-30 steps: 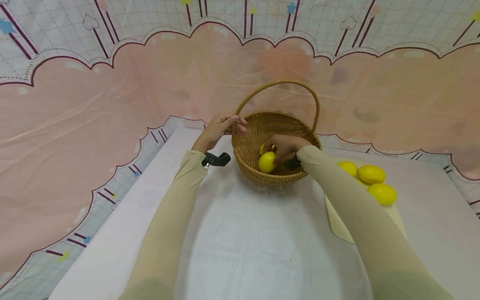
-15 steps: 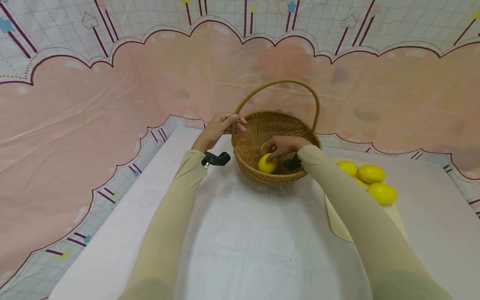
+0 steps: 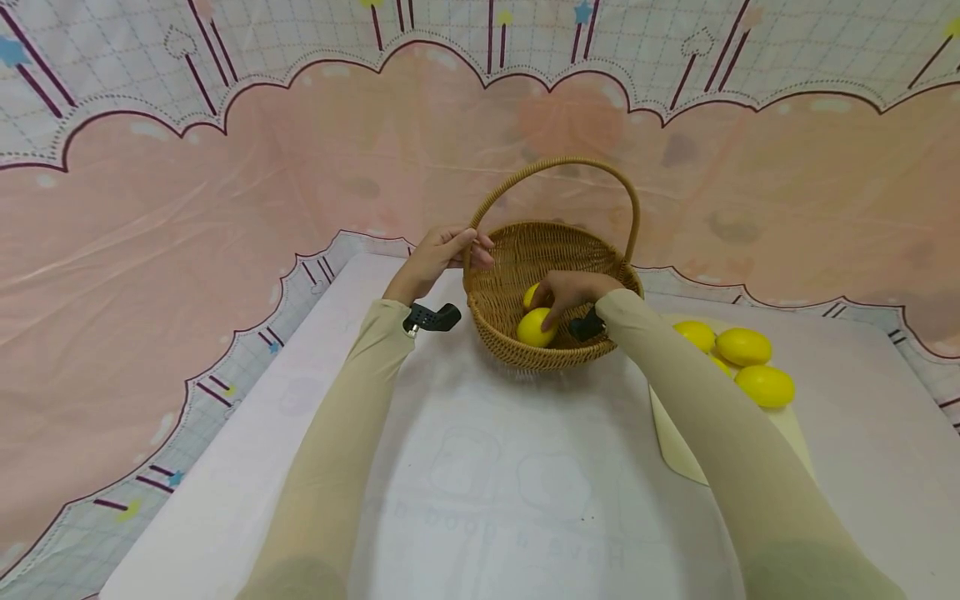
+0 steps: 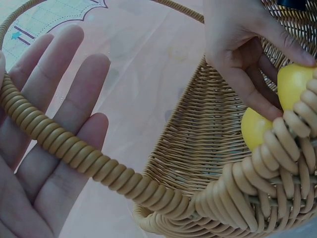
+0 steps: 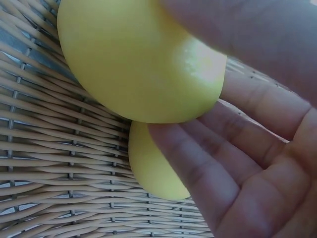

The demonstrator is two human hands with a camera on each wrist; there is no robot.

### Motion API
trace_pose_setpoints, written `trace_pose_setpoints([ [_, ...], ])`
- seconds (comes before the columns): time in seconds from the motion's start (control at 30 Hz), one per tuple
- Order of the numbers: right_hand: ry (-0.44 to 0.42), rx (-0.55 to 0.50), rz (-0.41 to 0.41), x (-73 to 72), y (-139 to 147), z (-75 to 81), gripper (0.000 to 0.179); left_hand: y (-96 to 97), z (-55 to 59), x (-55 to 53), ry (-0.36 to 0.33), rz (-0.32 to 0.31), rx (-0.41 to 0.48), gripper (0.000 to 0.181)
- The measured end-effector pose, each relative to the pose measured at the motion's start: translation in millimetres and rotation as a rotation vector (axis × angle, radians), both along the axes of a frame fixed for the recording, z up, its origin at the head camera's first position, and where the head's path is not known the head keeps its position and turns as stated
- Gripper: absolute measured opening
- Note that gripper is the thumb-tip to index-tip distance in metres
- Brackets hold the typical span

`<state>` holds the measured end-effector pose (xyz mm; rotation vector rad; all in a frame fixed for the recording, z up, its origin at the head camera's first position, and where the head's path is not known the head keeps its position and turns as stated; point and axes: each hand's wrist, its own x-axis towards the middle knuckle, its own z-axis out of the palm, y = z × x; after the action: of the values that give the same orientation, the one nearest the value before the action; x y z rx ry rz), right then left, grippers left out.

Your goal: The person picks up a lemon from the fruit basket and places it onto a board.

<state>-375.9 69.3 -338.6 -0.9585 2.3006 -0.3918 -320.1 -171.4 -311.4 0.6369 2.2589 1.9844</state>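
A wicker basket (image 3: 551, 358) with a tall arched handle (image 3: 555, 162) stands toward the back of the table. My left hand (image 3: 442, 254) holds the handle near its left base, thumb in front and fingers behind; the left wrist view shows those fingers (image 4: 69, 94) fairly straight. Inside the basket, my right hand (image 3: 573, 292) pinches a yellow lemon (image 3: 536, 327) between thumb and fingers. The right wrist view shows this lemon (image 5: 133, 59) up close, with a second lemon (image 5: 156, 168) behind it against the woven wall, partly covered by the fingers.
Several more lemons (image 3: 763, 387) lie to the right on a pale yellow mat (image 3: 682, 446), partly covered by my right forearm. The white table (image 3: 487, 483) meets a pink patterned cloth (image 3: 360, 167) behind the basket. Black wrist mounts (image 3: 432, 318) sit at both wrists.
My right hand's fingers have shifted on the front lemon, and the thumb now lies along its right side. The lemon has moved very slightly. My left hand stays on the handle.
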Motion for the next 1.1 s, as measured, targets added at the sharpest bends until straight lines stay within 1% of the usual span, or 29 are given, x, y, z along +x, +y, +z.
trace_pose_setpoints([
  [0.07,-0.003,0.013,-0.015,-0.5,-0.3,-0.4,0.05,0.0,0.0,-0.1,0.0,-0.001,-0.001,0.043],
  [0.17,-0.003,0.01,-0.008,-1.2,0.2,-1.2,0.05,0.2,0.2,-0.3,0.001,-0.001,-0.005,0.044],
  [0.4,-0.029,-0.06,0.049,-0.6,4.1,-1.3,0.049,0.7,0.4,-0.4,-0.002,-0.005,-0.002,0.037],
  [0.53,-0.06,-0.097,0.053,-0.5,5.6,-1.3,0.048,1.2,0.8,-0.1,-0.003,0.002,-0.006,0.037],
  [0.73,-0.096,-0.122,0.046,-1.0,5.6,-1.9,0.046,1.8,1.1,0.4,-0.004,0.005,-0.014,0.042],
  [0.8,-0.104,-0.124,0.042,-1.4,5.3,-2.4,0.046,1.9,1.3,0.4,-0.003,0.006,-0.013,0.04],
  [1.03,-0.074,-0.086,0.035,-3.5,4.8,-4.6,0.051,0.8,0.3,-1.0,0.005,-0.005,-0.007,0.036],
  [1.1,-0.076,-0.077,0.036,-3.7,4.7,-4.8,0.052,0.4,0.0,-1.6,0.006,-0.01,-0.006,0.035],
])
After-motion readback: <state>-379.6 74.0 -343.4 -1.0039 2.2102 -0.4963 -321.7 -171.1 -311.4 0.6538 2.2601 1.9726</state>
